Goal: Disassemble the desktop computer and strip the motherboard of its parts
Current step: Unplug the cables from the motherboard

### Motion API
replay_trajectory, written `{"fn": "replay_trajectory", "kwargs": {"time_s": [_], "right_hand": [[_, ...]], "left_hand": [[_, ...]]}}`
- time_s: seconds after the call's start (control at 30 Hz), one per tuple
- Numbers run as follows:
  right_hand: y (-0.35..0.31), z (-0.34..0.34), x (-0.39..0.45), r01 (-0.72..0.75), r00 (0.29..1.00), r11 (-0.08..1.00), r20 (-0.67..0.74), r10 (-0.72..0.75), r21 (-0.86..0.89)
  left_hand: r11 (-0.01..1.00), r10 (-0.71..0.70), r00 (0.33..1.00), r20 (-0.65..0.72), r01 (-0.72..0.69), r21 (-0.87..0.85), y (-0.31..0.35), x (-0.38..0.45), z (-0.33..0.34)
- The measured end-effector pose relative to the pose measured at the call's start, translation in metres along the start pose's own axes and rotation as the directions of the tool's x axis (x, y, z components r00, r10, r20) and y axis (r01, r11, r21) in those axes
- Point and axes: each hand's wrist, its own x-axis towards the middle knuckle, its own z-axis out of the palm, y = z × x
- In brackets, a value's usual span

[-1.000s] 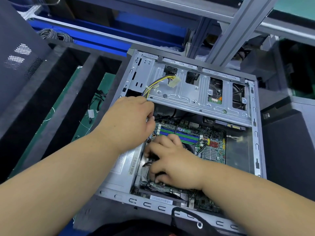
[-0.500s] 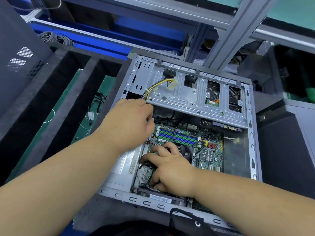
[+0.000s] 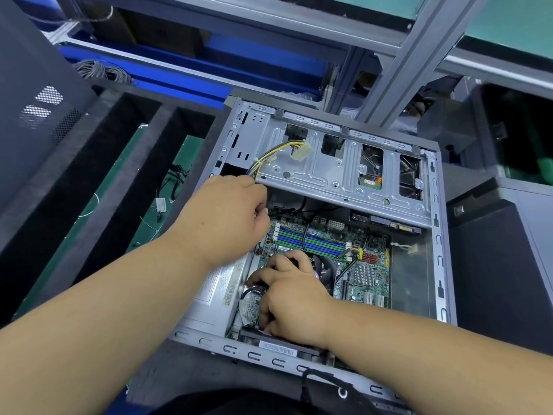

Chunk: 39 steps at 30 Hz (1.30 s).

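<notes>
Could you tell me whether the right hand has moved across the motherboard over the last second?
Yes. The right hand has slid toward the case's near-left corner, uncovering more of the fan beside the memory slots.

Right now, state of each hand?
Left hand: fingers curled inside the computer case, contents hidden.
Right hand: curled over the CPU cooler; grip unclear.

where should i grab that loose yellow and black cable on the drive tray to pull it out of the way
Grip the cream plug at the free end of the yellow and black cable, coming from above. It lies loose on top of the metal drive tray, with its blocky sides exposed. The wires behind it would likely just bend.
</notes>
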Motion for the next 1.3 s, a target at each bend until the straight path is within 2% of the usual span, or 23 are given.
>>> {"fn": "replay_trajectory", "kwargs": {"time_s": [0.13,0.27,0.4,0.47,0.57,0.67,0.77,0.93,1.1,1.3], "right_hand": [[0.0,0.001,-0.001,-0.018,1.0,1.0,-0.019,0.018,0.02],[0.002,-0.003,0.0,0.019,0.99,0.999,-0.139,-0.015,0.028],[0.01,-0.012,0.003,0.135,0.991,0.991,-0.001,-0.135,0.018],[0.013,-0.014,0.001,0.236,0.972,0.969,0.032,-0.234,-0.072],[0.013,-0.014,0.001,0.285,0.956,0.931,-0.008,-0.295,-0.227],[0.014,-0.014,-0.001,0.278,0.955,0.889,0.005,-0.296,-0.364],[0.016,-0.017,0.0,0.244,0.966,0.872,0.031,-0.255,-0.425],[0.012,-0.022,0.006,0.245,0.969,0.932,0.089,-0.229,-0.266],[0.007,-0.018,0.004,0.294,0.955,0.927,0.024,-0.297,-0.232],[0.005,-0.017,0.001,0.237,0.97,0.968,-0.035,-0.241,-0.081]], "left_hand": [[1.0,0.0,1.0,-0.007,0.0,0.001,-0.001,0.0,0.0],[1.0,0.012,1.0,-0.007,-0.012,-0.003,-0.001,0.0,0.001],[1.0,0.023,1.0,-0.006,-0.023,-0.017,-0.001,0.0,0.001],[0.999,0.037,0.999,-0.001,-0.037,-0.026,0.0,-0.001,-0.001],[0.997,0.081,0.996,0.028,-0.08,-0.022,0.002,0.0,-0.003],[0.989,0.138,0.988,0.07,-0.134,-0.059,0.003,0.0,-0.007],[0.978,0.189,0.972,0.141,-0.173,-0.115,0.005,0.0,-0.008],[0.97,0.24,0.935,0.26,-0.224,-0.09,0.015,0.002,-0.004],[0.975,0.186,0.956,0.228,-0.152,-0.161,0.016,0.001,-0.004],[0.976,0.16,0.966,0.202,-0.125,-0.176,0.014,-0.001,-0.004]]}}
